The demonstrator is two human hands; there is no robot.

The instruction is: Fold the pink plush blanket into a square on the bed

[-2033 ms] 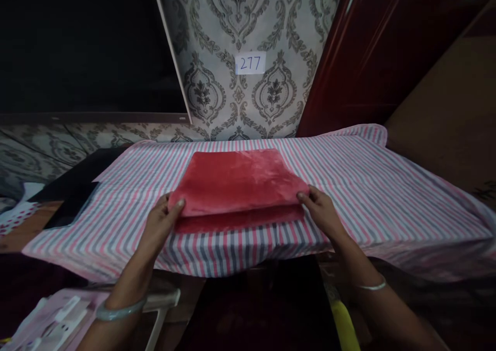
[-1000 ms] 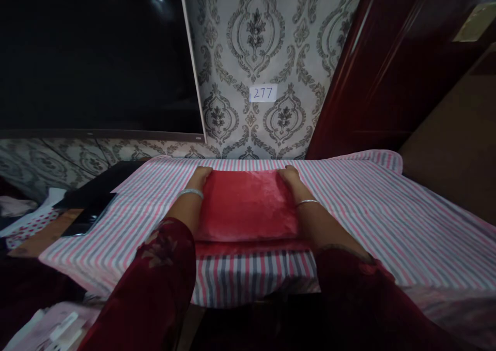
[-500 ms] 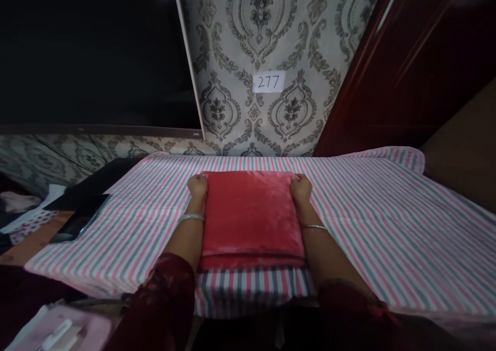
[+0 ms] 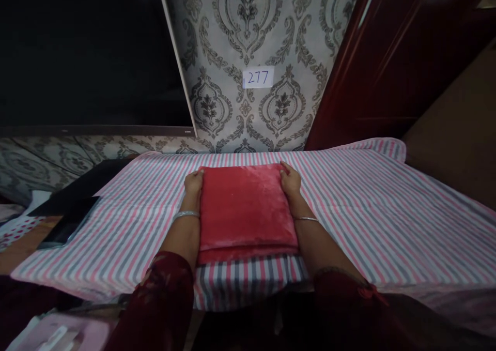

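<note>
A folded piece of red plush cloth (image 4: 246,206), roughly square, lies near the front of the table, with a folded layer showing along its near edge. My left hand (image 4: 194,182) is closed on its far left corner, with the thumb on top. At the far right corner my right hand (image 4: 291,180) grips the cloth between thumb and fingers, one fingertip reaching past the corner. Both forearms run along the cloth's sides, and each wrist wears a bangle. The fingers under the cloth are hidden.
A striped pink, grey and white tablecloth (image 4: 360,211) covers the table and hangs over its front edge. A dark tablet-like slab (image 4: 72,222) lies at the left. A large screen (image 4: 93,56) is behind, beside a paper label (image 4: 258,77) on the wall.
The view has shifted a little, so the scene sits further left. The fingers of my right hand are slightly straighter at the corner. The red cloth keeps its folded shape.
</note>
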